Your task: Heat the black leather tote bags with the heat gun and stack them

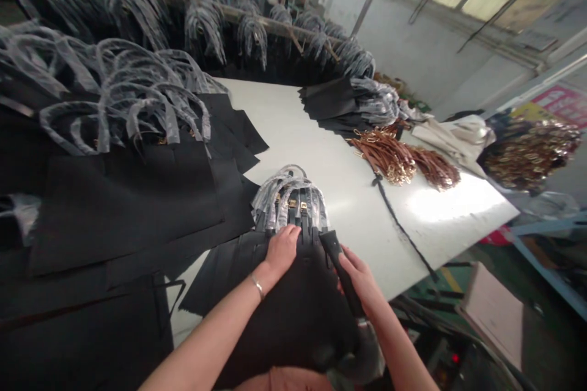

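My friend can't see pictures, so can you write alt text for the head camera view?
A person's left hand rests on a stack of black panels while the right hand grips a black strap. Bundles of brown straps with gold buckles lie farther along the white table.

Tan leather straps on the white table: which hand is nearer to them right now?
Right. The right hand is closer, on the near side of the tan leather straps and not touching them; the left hand is farther away, off to their left.
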{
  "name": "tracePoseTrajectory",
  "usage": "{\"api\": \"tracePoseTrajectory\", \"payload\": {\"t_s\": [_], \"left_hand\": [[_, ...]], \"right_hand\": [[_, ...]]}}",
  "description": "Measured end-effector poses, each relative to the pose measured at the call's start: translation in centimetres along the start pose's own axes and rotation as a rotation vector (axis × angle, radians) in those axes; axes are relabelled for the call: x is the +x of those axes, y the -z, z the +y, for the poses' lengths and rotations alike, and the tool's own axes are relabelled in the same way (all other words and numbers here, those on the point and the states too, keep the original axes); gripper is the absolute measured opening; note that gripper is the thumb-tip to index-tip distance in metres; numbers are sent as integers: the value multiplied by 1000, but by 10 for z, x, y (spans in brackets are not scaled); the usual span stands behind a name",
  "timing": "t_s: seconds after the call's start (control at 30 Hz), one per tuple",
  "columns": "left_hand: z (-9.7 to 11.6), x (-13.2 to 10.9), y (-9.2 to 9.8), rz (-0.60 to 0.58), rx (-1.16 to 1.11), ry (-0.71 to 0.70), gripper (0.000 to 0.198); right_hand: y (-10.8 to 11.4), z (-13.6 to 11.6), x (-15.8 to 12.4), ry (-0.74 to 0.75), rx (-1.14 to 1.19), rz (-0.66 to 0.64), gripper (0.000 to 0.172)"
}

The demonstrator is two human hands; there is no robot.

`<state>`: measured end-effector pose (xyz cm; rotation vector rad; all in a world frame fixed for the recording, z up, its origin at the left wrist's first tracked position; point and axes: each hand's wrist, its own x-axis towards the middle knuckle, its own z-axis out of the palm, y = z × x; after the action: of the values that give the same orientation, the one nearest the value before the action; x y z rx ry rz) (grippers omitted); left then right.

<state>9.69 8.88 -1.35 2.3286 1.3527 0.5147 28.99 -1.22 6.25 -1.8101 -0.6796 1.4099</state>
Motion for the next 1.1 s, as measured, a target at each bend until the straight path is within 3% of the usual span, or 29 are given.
{"api": "tracePoseTrajectory", "payload": {"t_s": [0.13,0.27,0.5,0.63,0.87,0.97,1.1], "left_hand": [[-4,65,6,-155,227,-247,34],[-18,97,8,-274,252,-392,27],[-46,105,20,-394,310,-471,35],[-34,112,20,-421,369,-526,40],[-25,122,21,-429,369,-638,18],[-29,121,29,-432,345,-702,18],[-22,119,47,-344,241,-860,22]], "right_hand": [[1,28,-16,-56,74,6,75],[-3,45,-28,-75,106,19,82],[-4,61,-33,-89,79,45,88],[-5,65,-35,-71,69,49,85],[-7,67,-41,-34,50,38,82],[-7,69,-44,-44,65,48,82],[-7,71,-47,-57,75,48,83]]}}
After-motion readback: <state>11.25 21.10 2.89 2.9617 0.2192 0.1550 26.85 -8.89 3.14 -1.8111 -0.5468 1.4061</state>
